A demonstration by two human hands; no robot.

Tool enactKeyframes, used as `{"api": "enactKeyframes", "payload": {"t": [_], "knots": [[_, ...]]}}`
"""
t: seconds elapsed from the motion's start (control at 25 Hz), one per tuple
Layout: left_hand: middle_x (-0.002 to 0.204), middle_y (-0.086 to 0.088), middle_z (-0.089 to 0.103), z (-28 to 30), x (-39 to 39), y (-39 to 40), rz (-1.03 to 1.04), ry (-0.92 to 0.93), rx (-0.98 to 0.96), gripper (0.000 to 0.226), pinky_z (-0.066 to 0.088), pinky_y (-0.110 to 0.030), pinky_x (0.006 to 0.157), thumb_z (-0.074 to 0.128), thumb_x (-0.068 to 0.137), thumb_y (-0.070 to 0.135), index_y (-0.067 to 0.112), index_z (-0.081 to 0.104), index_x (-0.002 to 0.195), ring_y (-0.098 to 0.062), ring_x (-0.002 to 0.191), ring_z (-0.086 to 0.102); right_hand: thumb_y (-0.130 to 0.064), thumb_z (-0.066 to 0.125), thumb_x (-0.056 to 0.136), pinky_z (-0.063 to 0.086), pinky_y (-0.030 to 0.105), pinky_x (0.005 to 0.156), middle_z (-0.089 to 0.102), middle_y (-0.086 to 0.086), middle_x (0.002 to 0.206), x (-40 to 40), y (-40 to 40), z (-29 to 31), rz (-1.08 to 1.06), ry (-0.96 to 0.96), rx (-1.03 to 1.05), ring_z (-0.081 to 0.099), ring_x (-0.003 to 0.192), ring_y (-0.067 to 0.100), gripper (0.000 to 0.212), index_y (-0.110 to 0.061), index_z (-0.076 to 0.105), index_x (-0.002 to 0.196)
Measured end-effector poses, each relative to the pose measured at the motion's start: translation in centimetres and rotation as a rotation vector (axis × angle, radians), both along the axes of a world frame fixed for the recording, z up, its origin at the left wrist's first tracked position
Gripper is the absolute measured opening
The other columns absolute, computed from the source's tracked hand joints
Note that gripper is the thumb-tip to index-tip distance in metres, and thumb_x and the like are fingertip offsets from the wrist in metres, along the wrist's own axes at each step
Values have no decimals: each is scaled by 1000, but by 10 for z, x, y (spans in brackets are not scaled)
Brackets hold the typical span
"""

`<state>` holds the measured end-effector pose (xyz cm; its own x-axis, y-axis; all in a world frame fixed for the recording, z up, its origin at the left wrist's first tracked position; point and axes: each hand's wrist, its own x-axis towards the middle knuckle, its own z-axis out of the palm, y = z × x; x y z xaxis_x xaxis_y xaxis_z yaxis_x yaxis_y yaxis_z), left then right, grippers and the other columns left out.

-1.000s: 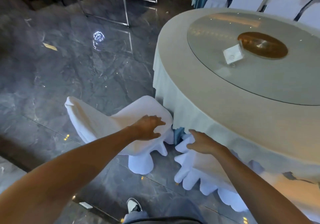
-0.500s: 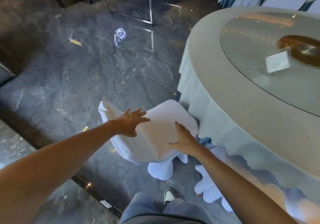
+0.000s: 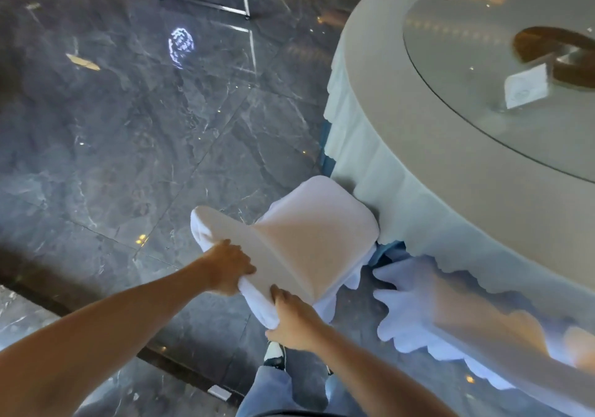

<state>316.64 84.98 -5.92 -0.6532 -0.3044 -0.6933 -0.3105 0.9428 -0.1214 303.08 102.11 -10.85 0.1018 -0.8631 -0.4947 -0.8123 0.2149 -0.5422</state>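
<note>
Dark marble floor (image 3: 128, 126) in what's looking like a banquet hall, with a big round table (image 3: 402, 165) under a pale tablecloth (image 3: 363, 171). A glass turntable (image 3: 483, 110) and a small card (image 3: 526, 86) are sitting on top.

The chair (image 3: 315, 233) is standing on the floor at the table's near-left edge. Its seat front is touching the hanging tablecloth and its back is pointing toward the person. It's wearing a white stretchy cover that's lying smooth over the seat and bunching into a thick roll along the top of the back, with a wavy skirt hanging round the legs.

The left hand (image 3: 230, 267) is gripping the top of the back, fingers curling over the rolled cloth. The right hand (image 3: 294, 320) is holding the nearer corner with the thumb lying on top; its other fingers are wrapping underneath, so I can't tell exactly how they're sitting.

My guess is the chair is getting squared up to the table. If you're doing this, I'd be gripping the frame through the cover, not just the cloth, or the cover is going to slide and wrinkle. Push evenly with both hands so it isn't twisting, and go easy so the seat isn't dragging the tablecloth or bumping the second chair (image 3: 418, 307) just beside it.
</note>
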Motion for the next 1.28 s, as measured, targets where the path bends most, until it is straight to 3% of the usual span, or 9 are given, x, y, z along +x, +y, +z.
{"api": "enactKeyframes", "payload": {"t": [0.12,0.2,0.44,0.64,0.8,0.96,1.08,1.16,1.28], "knots": [[108,8,66,-4,-6,-6,-60,71,3,37,42,-45,97,51,85,43,37,57,121,-23,107,61,-6,62,75,53,43,70,63,8,101,3,6,-9,-219,50,-79,63,90,32,43,-15,45,113],[106,9,68,-3,-26,3,-67,156,8,34,44,-41,91,50,86,42,37,58,119,-21,102,63,-3,60,74,52,38,69,67,4,94,-9,15,-10,-359,65,-98,65,86,28,35,-17,52,106],[101,-2,71,-5,-130,80,-166,360,58,24,42,-36,76,50,88,35,27,58,109,-29,91,67,-22,62,76,53,34,66,72,3,86,-122,74,2,-521,305,-71,67,78,26,30,-19,63,106],[104,-3,71,-9,-199,136,-186,460,31,29,42,-35,75,49,90,36,24,57,115,-32,92,67,-27,66,75,55,31,72,74,5,91,-201,124,6,-468,362,-59,69,81,26,36,-18,69,109],[93,-1,73,-17,-241,170,-180,531,45,29,44,-34,66,55,86,40,25,62,109,-31,79,68,-29,48,68,37,25,66,73,11,91,-253,157,12,-399,355,-74,68,84,31,48,-13,68,109],[76,7,72,-21,-256,195,-126,587,50,25,48,-31,57,65,76,41,30,68,98,-23,63,68,-19,60,78,44,29,70,72,11,92,-280,178,6,-325,361,-88,67,85,31,30,-11,67,107],[97,9,72,-14,-255,206,-49,456,22,35,49,-33,72,55,83,46,36,62,117,-20,83,69,-14,57,78,48,31,73,71,12,94,-285,184,4,-236,315,-55,67,87,32,30,-9,64,107],[106,9,69,-8,-266,207,-3,358,40,40,47,-34,79,50,83,48,36,58,120,-19,93,66,-15,58,80,49,33,79,69,11,107,-301,190,17,-174,249,-47,65,97,34,40,-10,59,120],[106,5,66,-4,-294,223,-22,281,72,35,47,-32,73,55,77,36,28,59,110,-21,91,65,-37,59,86,45,34,90,62,2,129,-337,222,41,-281,110,65,59,114,25,56,-25,47,139]]}}
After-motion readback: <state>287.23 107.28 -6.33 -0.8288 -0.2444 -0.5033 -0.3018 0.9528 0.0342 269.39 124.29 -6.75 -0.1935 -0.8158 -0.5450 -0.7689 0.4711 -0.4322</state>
